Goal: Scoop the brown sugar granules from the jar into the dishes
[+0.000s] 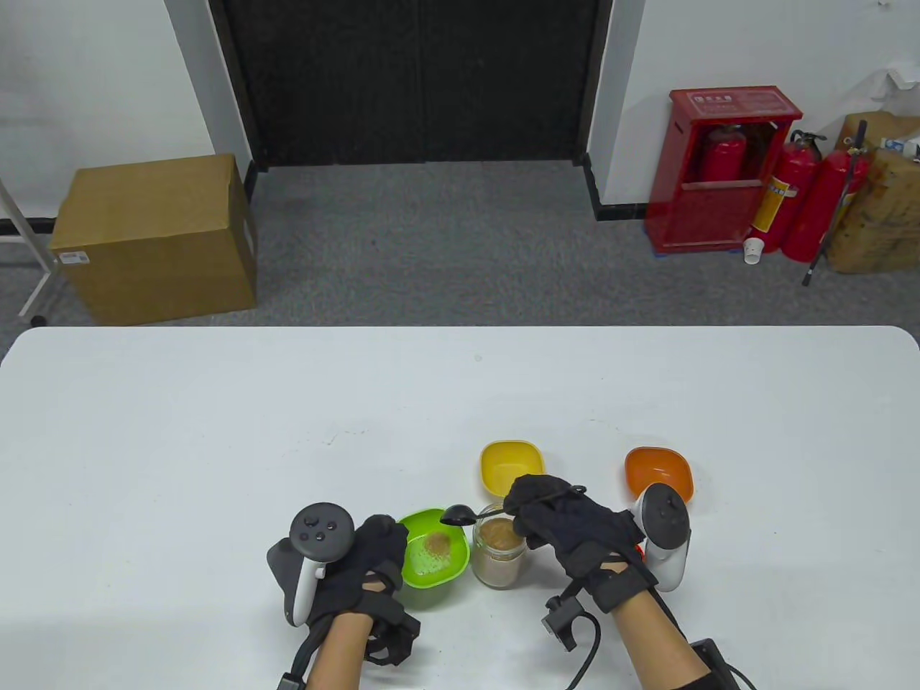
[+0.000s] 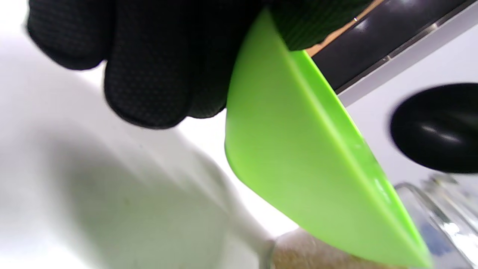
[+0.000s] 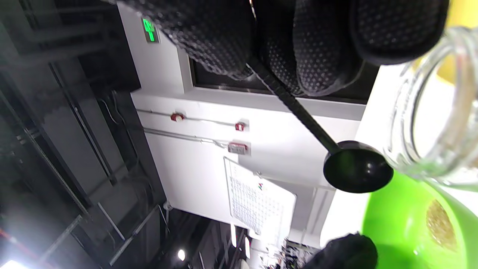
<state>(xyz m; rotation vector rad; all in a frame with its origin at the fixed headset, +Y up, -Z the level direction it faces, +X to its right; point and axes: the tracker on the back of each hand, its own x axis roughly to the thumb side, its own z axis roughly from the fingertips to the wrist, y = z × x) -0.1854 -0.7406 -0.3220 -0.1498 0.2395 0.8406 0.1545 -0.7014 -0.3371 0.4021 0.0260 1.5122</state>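
A clear glass jar [image 1: 499, 552] of brown sugar stands near the table's front edge. A green dish [image 1: 431, 566] with a small heap of sugar [image 1: 437, 546] sits just left of it. My left hand [image 1: 377, 550] holds the green dish's left rim; in the left wrist view its fingers [image 2: 149, 74] lie against the dish [image 2: 298, 157]. My right hand [image 1: 560, 519] grips a black spoon [image 1: 458, 513], whose bowl hangs over the green dish's far right rim, beside the jar. The spoon [image 3: 356, 170], jar [image 3: 429, 123] and dish [image 3: 403, 224] show in the right wrist view.
A yellow dish [image 1: 510, 463] stands behind the jar and an orange dish [image 1: 658, 471] to its right, behind my right hand. The white table [image 1: 287, 417] stretches far and left. A cardboard box and fire extinguishers stand on the floor beyond.
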